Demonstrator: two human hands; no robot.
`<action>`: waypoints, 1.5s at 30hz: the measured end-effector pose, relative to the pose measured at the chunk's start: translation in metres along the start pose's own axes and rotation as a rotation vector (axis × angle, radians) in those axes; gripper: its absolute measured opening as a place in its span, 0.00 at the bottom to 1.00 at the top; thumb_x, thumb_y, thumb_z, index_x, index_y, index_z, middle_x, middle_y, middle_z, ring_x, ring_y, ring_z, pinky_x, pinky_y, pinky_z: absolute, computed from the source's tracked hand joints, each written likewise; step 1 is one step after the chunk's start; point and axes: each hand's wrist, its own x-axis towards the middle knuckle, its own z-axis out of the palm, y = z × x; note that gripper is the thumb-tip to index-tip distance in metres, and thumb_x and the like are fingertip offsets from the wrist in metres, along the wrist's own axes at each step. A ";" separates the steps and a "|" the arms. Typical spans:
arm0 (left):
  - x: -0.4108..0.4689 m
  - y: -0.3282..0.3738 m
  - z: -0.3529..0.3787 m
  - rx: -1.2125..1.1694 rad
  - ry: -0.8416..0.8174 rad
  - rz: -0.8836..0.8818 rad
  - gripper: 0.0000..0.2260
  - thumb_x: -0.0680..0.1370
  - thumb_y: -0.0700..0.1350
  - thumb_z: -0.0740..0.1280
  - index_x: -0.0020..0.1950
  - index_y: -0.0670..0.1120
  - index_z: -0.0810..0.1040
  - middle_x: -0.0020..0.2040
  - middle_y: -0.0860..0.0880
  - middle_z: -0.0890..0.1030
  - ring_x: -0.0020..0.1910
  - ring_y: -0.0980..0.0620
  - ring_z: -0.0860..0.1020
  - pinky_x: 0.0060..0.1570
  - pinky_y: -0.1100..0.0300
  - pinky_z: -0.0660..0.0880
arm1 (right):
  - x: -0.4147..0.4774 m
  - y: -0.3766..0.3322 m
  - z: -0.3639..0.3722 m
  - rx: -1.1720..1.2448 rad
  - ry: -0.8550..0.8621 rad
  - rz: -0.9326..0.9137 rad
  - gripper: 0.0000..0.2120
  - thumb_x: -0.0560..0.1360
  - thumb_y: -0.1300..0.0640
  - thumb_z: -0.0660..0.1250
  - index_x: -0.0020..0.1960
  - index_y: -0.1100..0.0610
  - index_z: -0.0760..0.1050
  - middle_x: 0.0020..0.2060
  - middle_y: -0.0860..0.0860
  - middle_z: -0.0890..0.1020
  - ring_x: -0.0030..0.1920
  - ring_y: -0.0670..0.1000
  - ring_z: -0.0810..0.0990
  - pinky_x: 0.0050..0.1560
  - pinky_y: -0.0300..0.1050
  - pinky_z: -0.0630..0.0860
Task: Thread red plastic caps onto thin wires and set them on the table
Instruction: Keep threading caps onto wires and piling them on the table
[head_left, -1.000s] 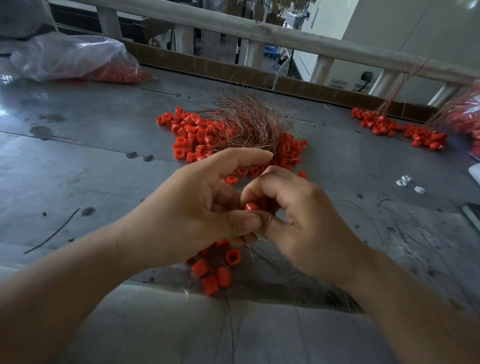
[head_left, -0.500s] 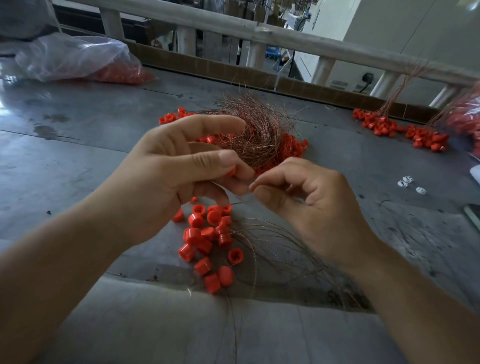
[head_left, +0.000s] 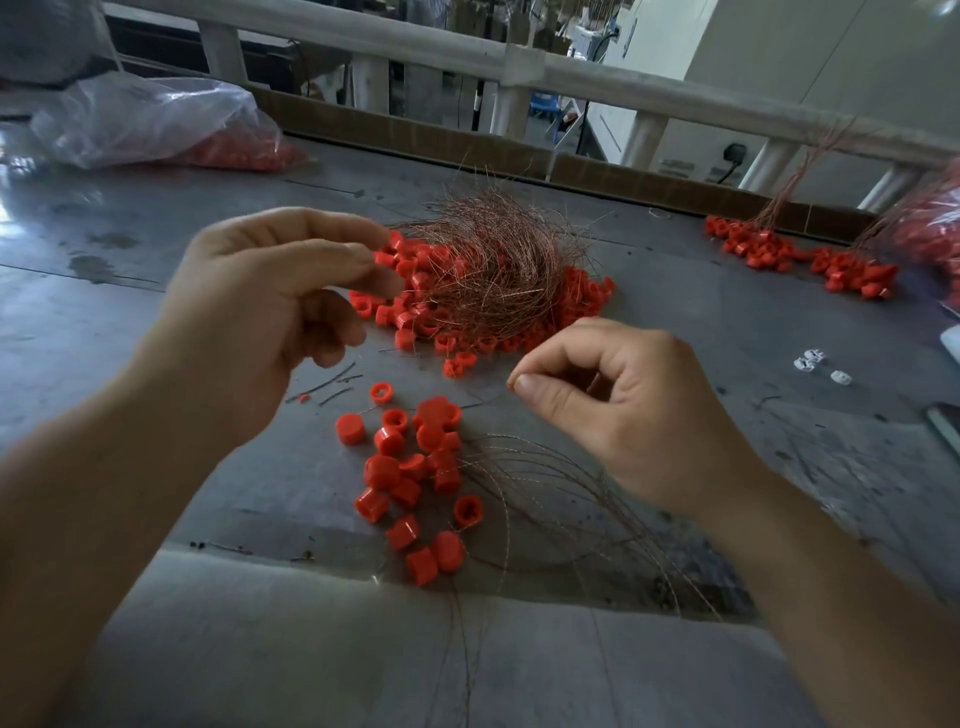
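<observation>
Judged between threadings: the left hand (head_left: 260, 312) hovers loosely curled and empty, the right hand (head_left: 623, 410) pinches thumb to forefinger on something too fine to tell, and the next move needs one of the caps (head_left: 384, 470) by the table's (head_left: 779, 322) near edge.

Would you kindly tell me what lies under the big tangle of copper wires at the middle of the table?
Red caps show beneath the wire tangle along its left, near and right edges, on the grey table. Whatever lies under its dense middle is covered.
</observation>
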 end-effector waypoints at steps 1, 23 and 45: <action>0.002 -0.003 -0.001 0.055 0.057 -0.002 0.07 0.71 0.34 0.65 0.40 0.45 0.80 0.30 0.48 0.82 0.20 0.56 0.73 0.19 0.69 0.65 | 0.000 0.000 0.002 -0.027 -0.031 0.014 0.05 0.71 0.60 0.70 0.37 0.53 0.80 0.33 0.45 0.78 0.36 0.42 0.76 0.36 0.31 0.70; 0.028 -0.046 -0.012 1.298 -0.033 0.212 0.12 0.74 0.36 0.64 0.56 0.44 0.80 0.55 0.41 0.78 0.56 0.39 0.74 0.53 0.53 0.69 | 0.006 0.003 -0.015 -0.027 0.312 0.005 0.06 0.68 0.43 0.65 0.38 0.44 0.77 0.33 0.40 0.79 0.34 0.39 0.76 0.34 0.30 0.70; -0.006 -0.018 0.014 0.663 -0.083 0.288 0.08 0.67 0.45 0.69 0.37 0.59 0.76 0.36 0.62 0.81 0.37 0.67 0.77 0.36 0.78 0.69 | 0.033 0.076 -0.009 -0.187 0.349 0.294 0.07 0.71 0.59 0.71 0.50 0.56 0.81 0.33 0.41 0.77 0.34 0.39 0.74 0.39 0.29 0.70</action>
